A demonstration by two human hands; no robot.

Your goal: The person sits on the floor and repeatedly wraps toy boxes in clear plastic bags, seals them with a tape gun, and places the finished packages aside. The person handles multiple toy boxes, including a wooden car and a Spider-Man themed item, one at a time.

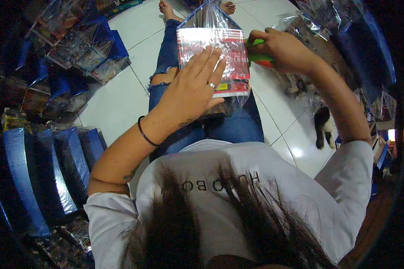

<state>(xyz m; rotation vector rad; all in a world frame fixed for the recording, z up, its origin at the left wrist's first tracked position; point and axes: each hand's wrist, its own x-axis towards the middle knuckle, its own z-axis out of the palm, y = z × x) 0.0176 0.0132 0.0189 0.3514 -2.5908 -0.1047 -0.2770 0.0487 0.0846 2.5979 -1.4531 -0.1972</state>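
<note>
A flat red-and-white printed book or magazine (232, 45) lies over my lap inside a clear plastic bag (211, 18). The bag's blue-edged top rises to a point beyond the book. My left hand (195, 74) rests flat on the cover, fingers stretched out and holding nothing. At the book's right edge, my right hand (280, 49) is closed around a green and orange-red object (261, 58). Its kind is unclear because my fingers hide part of it. Something dark shows under the book's near edge, too covered to name.
Plastic-wrapped printed items with blue parts (83, 49) are heaped at far left. More blue wrapped items (27, 175) stand in a row at near left. Further clear-wrapped items (300, 27) lie at right. A black-and-white furry animal (324, 127) is on the white tiled floor (116, 103).
</note>
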